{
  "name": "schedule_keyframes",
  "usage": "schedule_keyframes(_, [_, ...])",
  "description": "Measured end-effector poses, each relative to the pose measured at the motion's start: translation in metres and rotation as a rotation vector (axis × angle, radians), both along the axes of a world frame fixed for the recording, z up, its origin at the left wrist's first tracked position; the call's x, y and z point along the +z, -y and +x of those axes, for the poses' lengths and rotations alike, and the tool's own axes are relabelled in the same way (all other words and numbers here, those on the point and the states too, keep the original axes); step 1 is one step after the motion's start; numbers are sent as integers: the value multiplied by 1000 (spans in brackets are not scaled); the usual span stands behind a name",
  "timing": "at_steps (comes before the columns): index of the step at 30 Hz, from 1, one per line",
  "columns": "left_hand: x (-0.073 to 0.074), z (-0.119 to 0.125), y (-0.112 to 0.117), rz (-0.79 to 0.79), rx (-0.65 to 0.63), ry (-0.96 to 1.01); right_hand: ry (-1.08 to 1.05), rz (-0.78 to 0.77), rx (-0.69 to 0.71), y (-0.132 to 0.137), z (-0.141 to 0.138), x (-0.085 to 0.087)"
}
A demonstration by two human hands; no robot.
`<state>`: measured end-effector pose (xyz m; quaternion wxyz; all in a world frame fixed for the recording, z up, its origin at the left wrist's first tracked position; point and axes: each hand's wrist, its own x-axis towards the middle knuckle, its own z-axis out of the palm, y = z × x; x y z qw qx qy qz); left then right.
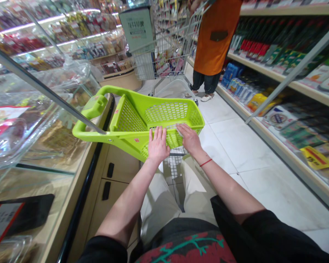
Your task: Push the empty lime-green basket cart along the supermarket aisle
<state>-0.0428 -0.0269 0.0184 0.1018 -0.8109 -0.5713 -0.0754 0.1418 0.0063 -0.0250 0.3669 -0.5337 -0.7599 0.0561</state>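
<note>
A bright green shopping cart [170, 99] with a perforated basket stands across in front of me. My left hand [158, 144] lies flat on the near rim of the basket, its fingers stretched toward the inside, with nothing seen in it. To its right, my right hand [191, 139] rests on the same rim with fingers close together and bent over the edge. A thin whitish, cloth-like piece [178, 128] shows under those fingertips; its kind is unclear. A red string circles the right wrist. The cart's handle [78, 128] points left.
Ahead, a person in an orange apron [218, 36] stands by a wire cart [167, 54] carrying a green box [137, 29]. Shelves of bottles and packages [279, 69] line the right. Glass food bins [41, 135] flank the left. White tiles [230, 135] cover the floor.
</note>
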Motion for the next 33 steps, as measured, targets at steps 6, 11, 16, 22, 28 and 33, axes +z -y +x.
schedule_keyframes(6, [-2, 1, -1, -25, 13, 0, -58, 1, -150, -8, 59, -19])
schedule_keyframes(11, [-2, 0, 1, -7, 6, -6, -81, 60, -198, -5, 42, -22])
schedule_keyframes(16, [0, 0, 2, -1, -3, -3, -51, 64, -94, 5, -16, -8])
schedule_keyframes(22, [-2, -2, 2, -2, -7, -13, -9, 24, 35, 10, -30, 2])
schedule_keyframes(28, [-2, -2, 1, -10, -1, -23, -25, 35, -90, 3, 25, -13])
schedule_keyframes(33, [-2, -4, -1, -22, -7, -28, -52, 65, -155, 2, 39, -24])
